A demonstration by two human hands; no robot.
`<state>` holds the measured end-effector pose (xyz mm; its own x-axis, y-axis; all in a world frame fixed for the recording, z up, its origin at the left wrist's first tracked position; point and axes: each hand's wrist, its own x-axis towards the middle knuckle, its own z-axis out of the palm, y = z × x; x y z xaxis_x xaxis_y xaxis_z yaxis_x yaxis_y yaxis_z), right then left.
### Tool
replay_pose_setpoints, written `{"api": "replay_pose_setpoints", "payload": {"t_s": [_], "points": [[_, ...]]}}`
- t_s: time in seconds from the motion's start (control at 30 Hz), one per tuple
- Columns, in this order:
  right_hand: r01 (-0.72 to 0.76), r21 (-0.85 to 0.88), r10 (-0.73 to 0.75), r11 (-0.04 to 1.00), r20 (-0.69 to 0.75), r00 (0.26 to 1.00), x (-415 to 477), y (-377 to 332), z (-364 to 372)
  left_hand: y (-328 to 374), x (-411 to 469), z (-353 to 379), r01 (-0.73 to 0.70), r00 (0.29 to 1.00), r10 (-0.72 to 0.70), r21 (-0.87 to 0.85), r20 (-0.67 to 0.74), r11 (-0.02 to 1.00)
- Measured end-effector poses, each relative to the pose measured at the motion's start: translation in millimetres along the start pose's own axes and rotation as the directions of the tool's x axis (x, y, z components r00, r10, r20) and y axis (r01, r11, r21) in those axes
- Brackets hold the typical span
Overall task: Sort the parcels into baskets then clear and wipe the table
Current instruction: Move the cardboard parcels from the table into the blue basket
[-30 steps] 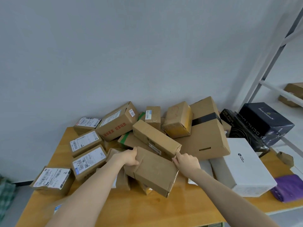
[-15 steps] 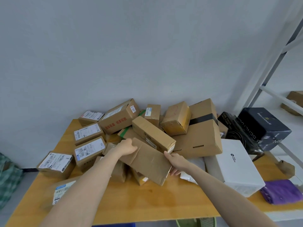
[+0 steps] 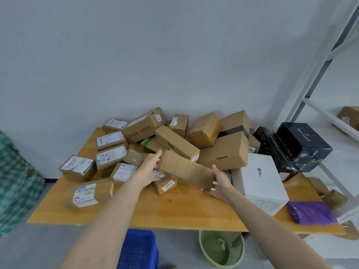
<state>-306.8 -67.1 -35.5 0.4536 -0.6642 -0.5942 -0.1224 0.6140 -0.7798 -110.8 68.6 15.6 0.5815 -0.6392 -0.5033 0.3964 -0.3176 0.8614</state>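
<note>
A long plain brown parcel (image 3: 186,168) is lifted off the pile, tilted down to the right. My left hand (image 3: 150,168) grips its upper left end and my right hand (image 3: 220,182) holds its lower right end from beneath. Behind it a heap of brown cardboard parcels (image 3: 223,150) covers the back of the wooden table (image 3: 174,210). More labelled parcels (image 3: 110,158) lie at the left. On the floor under the front edge stand a blue basket (image 3: 138,249) and a round green basket (image 3: 221,249).
A white box (image 3: 260,179) sits right of my hands, with black boxes (image 3: 299,146) behind it and a purple cloth (image 3: 310,212) at the table's right front. A white metal shelf (image 3: 326,117) stands to the right. A green checked bag (image 3: 13,181) stands left.
Both hands have raised the long brown parcel clear of the pile and toward me. My view has pulled back and dropped, so the two baskets under the table now show.
</note>
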Motion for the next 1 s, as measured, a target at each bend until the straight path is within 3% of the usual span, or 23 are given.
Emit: {"api": "replay_pose_setpoints", "payload": {"t_s": [0.13,0.27,0.4,0.57,0.8,1.0], "points": [[0.008,0.090,-0.011,0.996,0.026,1.000,-18.4,17.3,-15.3,-30.4,-33.2,-1.6,0.011,0.995,-0.037,-0.257,-0.095,0.966],[0.052,-0.013,-0.051,0.999,0.043,0.998,-34.4,34.8,-21.6,-65.5,-63.2,-14.8,0.103,0.987,-0.120,-0.152,-0.110,0.983],[0.101,0.020,-0.102,0.995,0.125,0.987,-43.1,43.7,-31.0,-73.6,-75.6,-25.8,0.141,0.986,-0.145,-0.052,-0.085,0.989],[0.147,0.039,-0.151,0.988,0.141,0.978,-40.2,46.9,-34.3,-79.7,-76.8,-20.2,0.212,0.976,-0.212,0.013,0.048,0.977],[0.129,0.125,-0.143,0.984,0.103,0.984,-36.0,62.5,-15.0,-100.9,-90.5,-42.8,0.411,0.886,-0.432,0.147,0.169,0.900],[0.013,0.035,-0.023,0.999,0.303,0.953,-51.3,81.1,27.6,-112.8,-101.7,-59.9,0.374,0.915,-0.366,-0.014,0.167,0.927]]}}
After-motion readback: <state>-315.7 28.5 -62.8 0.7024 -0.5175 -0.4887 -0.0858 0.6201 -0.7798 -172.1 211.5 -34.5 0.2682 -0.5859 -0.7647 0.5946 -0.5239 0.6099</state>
